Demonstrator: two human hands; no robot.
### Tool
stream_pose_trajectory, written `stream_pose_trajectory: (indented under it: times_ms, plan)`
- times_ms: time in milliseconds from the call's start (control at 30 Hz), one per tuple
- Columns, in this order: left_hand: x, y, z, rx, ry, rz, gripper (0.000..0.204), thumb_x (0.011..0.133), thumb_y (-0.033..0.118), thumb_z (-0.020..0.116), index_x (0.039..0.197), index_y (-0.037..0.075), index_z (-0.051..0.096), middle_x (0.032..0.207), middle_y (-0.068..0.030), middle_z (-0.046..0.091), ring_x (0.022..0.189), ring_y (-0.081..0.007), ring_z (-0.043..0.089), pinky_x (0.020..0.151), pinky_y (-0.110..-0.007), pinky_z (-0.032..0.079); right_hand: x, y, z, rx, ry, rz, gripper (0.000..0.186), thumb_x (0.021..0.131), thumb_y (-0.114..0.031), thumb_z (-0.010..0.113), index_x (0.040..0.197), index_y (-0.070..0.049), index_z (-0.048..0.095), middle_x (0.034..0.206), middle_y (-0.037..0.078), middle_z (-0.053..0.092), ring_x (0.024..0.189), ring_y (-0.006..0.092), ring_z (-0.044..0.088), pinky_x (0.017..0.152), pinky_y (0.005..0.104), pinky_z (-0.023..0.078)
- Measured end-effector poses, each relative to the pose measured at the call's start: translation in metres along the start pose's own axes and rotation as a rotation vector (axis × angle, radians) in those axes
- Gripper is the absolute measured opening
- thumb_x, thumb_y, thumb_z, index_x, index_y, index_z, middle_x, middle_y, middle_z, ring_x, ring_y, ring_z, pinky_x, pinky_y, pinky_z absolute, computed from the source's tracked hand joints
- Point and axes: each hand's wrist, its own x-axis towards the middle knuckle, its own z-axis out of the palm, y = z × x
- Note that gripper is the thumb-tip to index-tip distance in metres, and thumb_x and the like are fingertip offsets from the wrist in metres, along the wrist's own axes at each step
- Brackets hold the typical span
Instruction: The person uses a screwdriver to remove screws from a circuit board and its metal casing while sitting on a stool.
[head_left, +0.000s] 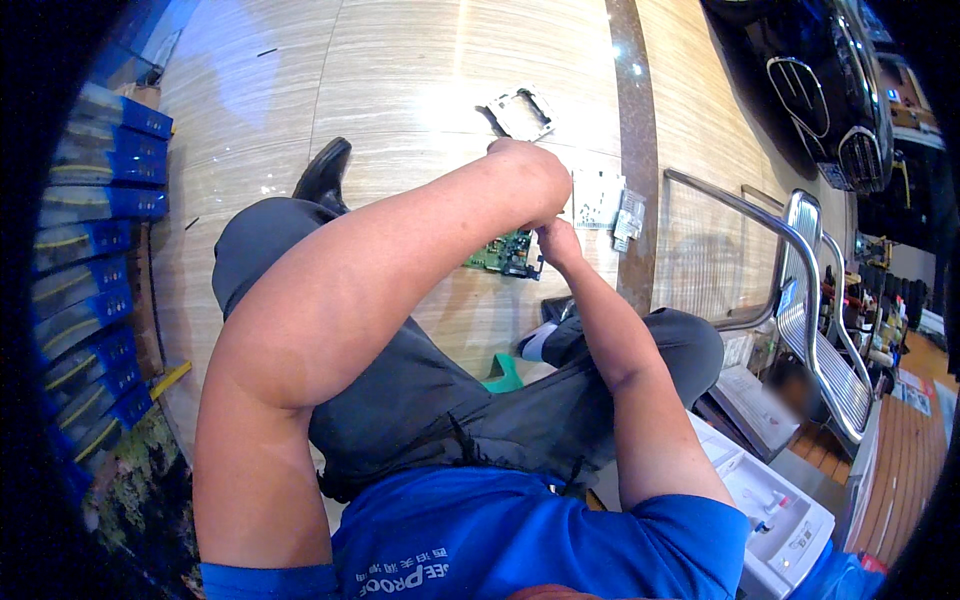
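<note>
The board [500,257], green and crowded with small parts, is low between the person's bent legs [420,375], its far side hidden by the left forearm [400,235]. The left hand [535,180] is just beyond the board and slightly to its right, bent inward at the wrist. Its fingers are out of sight, so I cannot tell whether that grip is spread or pinching anything. The right hand [558,243] is at the board's right end, close against the left hand. Its fingertips are hidden too; it may be touching the board's edge, but the view is too poor to be sure, and I cannot tell the state of its grip.

Farther beyond the board, a pale frame [520,118] lies on the tiled floor [400,90]. To the right of the board are a white plate [597,200] with small dark specks and, at the plate's outer side, a silvery part [629,220]. A green piece [505,374] is on the person's side of the board. A steel seat [808,300] stands well to the board's right, and blue boxes [140,155] are stacked far to its left.
</note>
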Motion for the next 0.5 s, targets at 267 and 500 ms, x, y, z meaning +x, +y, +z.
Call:
stream_pose_trajectory:
  times_ms: [267,500]
  plan:
    - [-0.001,-0.002,0.001,0.001,-0.009,-0.005,0.024,0.085,0.025,0.072,0.101,0.007,0.075,0.100,-0.0142,0.074,0.096,-0.0289,0.071,0.080,-0.043,0.057,-0.002,-0.002,0.001,-0.095,0.048,0.169,0.017,0.091,-0.018,0.057,0.094,-0.003,0.064,0.089,0.022,0.069,0.089,0.0408,0.067,0.077,0.0508,0.053]
    - [0.001,0.001,-0.001,0.013,0.007,0.007,0.027,0.086,0.027,0.073,0.103,0.006,0.075,0.102,-0.0139,0.074,0.098,-0.0285,0.071,0.081,-0.043,0.057,0.000,0.008,0.008,-0.064,0.064,0.001,0.018,0.091,-0.015,0.054,0.100,-0.007,0.068,0.093,0.025,0.068,0.090,0.0419,0.066,0.079,0.0512,0.053]
